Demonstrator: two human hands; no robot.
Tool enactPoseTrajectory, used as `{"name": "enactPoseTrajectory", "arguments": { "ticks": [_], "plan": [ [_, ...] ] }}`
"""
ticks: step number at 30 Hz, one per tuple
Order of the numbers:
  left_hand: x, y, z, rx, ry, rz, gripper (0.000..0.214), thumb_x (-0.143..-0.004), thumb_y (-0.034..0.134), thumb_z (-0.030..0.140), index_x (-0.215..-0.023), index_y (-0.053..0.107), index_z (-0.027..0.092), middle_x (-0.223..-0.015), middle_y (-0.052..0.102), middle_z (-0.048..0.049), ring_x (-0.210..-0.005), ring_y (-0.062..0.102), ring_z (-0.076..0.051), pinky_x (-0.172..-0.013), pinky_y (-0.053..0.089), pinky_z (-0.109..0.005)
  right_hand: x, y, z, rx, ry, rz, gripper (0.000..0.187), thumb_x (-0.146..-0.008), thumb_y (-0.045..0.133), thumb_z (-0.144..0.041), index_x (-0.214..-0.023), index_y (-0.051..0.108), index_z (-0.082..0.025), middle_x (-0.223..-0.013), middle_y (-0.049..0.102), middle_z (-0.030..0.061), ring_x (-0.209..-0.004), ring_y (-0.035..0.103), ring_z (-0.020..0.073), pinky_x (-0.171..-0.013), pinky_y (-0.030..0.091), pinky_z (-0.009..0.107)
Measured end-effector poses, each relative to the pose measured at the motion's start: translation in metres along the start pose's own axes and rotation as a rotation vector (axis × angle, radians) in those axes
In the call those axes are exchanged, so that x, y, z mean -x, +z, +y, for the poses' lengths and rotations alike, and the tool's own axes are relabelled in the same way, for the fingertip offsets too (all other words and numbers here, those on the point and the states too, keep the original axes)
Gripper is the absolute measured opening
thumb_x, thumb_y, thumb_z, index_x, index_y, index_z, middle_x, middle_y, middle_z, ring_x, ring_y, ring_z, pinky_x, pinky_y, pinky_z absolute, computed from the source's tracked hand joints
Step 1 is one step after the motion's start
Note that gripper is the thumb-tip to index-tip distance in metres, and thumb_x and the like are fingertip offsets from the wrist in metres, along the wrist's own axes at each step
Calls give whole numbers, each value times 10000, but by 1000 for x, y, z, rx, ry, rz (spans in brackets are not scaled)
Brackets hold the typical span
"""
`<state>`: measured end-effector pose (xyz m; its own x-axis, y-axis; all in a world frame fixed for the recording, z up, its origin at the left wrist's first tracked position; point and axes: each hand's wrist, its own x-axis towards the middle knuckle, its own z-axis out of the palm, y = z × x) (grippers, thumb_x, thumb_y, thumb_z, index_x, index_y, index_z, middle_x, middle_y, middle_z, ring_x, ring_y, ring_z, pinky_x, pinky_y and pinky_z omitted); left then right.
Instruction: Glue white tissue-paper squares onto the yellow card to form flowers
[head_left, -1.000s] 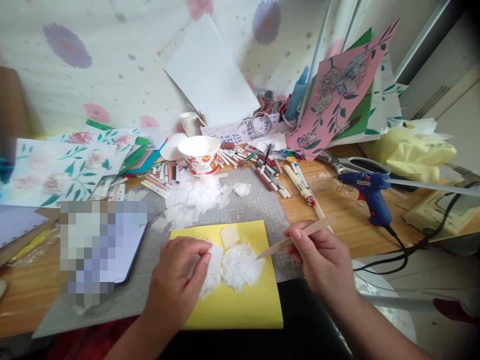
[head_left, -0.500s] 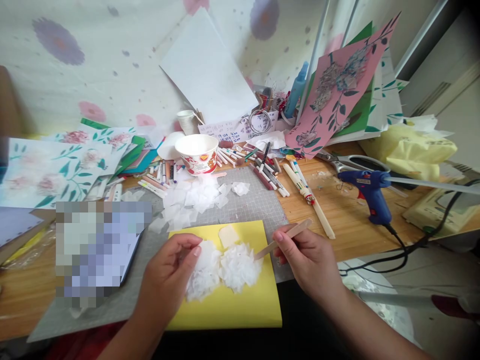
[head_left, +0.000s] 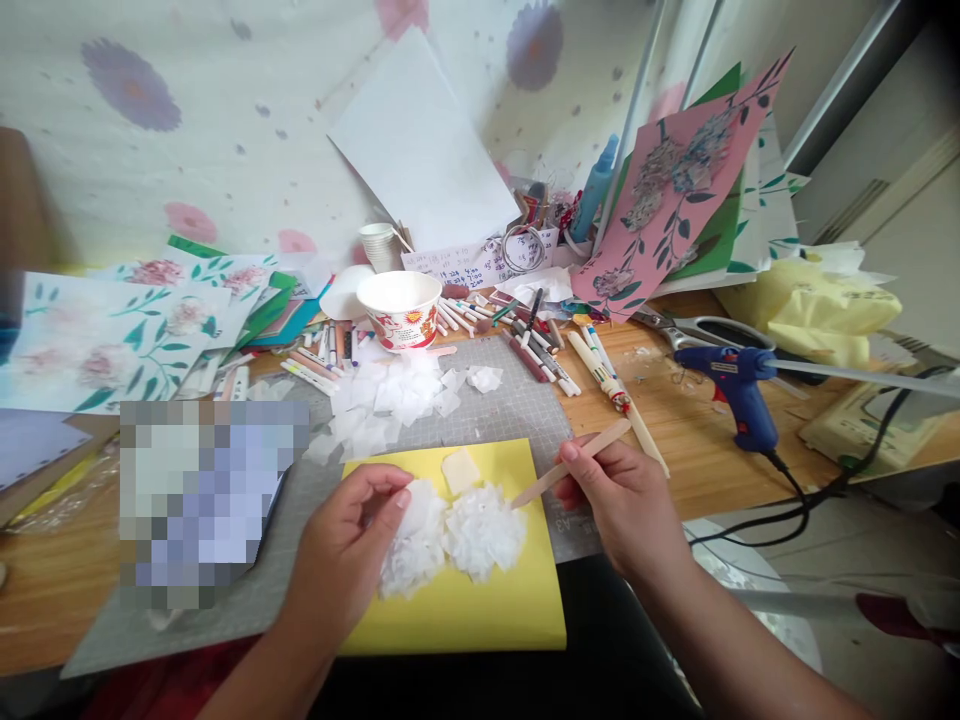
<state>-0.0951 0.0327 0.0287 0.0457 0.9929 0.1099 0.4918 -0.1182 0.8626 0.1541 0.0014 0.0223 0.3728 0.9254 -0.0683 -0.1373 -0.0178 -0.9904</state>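
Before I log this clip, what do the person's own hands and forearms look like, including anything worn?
The left hand and right hand are both ungloved, with no ring, watch or bracelet visible. The left forearm and right forearm are bare as far as the picture shows, with no sleeve in view.

Blue glue gun (head_left: 742,395) near scissors (head_left: 673,330), pink floral sheet (head_left: 671,205), stacked paper cups (head_left: 378,246)

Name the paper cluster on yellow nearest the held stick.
Right cluster on the yellow sheet, beside the stick; the left cluster is by the left hand.
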Motion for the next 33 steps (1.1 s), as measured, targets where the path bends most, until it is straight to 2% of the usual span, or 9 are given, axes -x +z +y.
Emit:
{"name": "enactPoseTrajectory", "arguments": {
  "ticks": [8, 13, 16, 19, 21, 27, 33],
  "plan": [
    [-1, 1, -1, 28, 3, -25, 196, -827, 624, 407, -895, 654, 225, -830, 658, -9, -756, 614, -169, -671, 476, -250, 4, 1, 0, 195, -86, -110, 439, -796, 676, -596, -672, 657, -176, -521, 640, 17, -472, 566, 138, -482, 440, 244],
    [-2, 2, -1, 66, 13, -31, 187, -823, 630, 390, -894, 659, 220, -841, 666, -16, -786, 626, -183, -703, 476, -270, 2, 1, 3, 198, -43, -134, 440, -776, 684, -608, -698, 665, -175, -529, 643, 16, -474, 572, 152, -485, 450, 262],
    [-2, 2, -1, 104, 13, -26, 193, -821, 640, 386, -898, 663, 211, -849, 673, -25, -807, 632, -194, -727, 476, -284, 0, 1, 3, 120, -17, -81, 416, -726, 747, -578, -685, 673, -171, -516, 635, 8, -467, 562, 146, -475, 433, 256],
    [-2, 2, -4, 179, 2, 33, 211, -819, 654, 394, -903, 658, 201, -849, 665, -26, -823, 628, -196, -731, 472, -282, -2, 0, 3, -116, -22, 87, 382, -681, 806, -525, -657, 670, -168, -461, 577, -23, -431, 490, 113, -435, 365, 229],
    [-3, 1, -5, 268, -17, 100, 221, -811, 664, 393, -912, 646, 198, -842, 653, -19, -828, 622, -190, -728, 471, -271, -3, -2, 2, -242, -44, 153, 379, -675, 810, -521, -665, 669, -170, -427, 525, -46, -415, 433, 95, -420, 319, 218],
    [-6, 3, 0, 524, -76, 218, 264, -739, 718, 362, -919, 621, 195, -836, 629, 7, -791, 588, -147, -703, 467, -228, -2, -3, 1, -322, -120, 135, 353, -705, 793, -505, -733, 675, -174, -482, 555, -38, -458, 463, 101, -454, 338, 222],
    [-7, 2, 2, 505, -47, 247, 282, -743, 703, 362, -953, 601, 203, -796, 620, 17, -735, 580, -141, -659, 450, -227, -4, -2, 1, -362, -146, 133, 339, -694, 812, -485, -718, 681, -173, -479, 550, -39, -467, 485, 101, -453, 370, 211]
  ]
}}
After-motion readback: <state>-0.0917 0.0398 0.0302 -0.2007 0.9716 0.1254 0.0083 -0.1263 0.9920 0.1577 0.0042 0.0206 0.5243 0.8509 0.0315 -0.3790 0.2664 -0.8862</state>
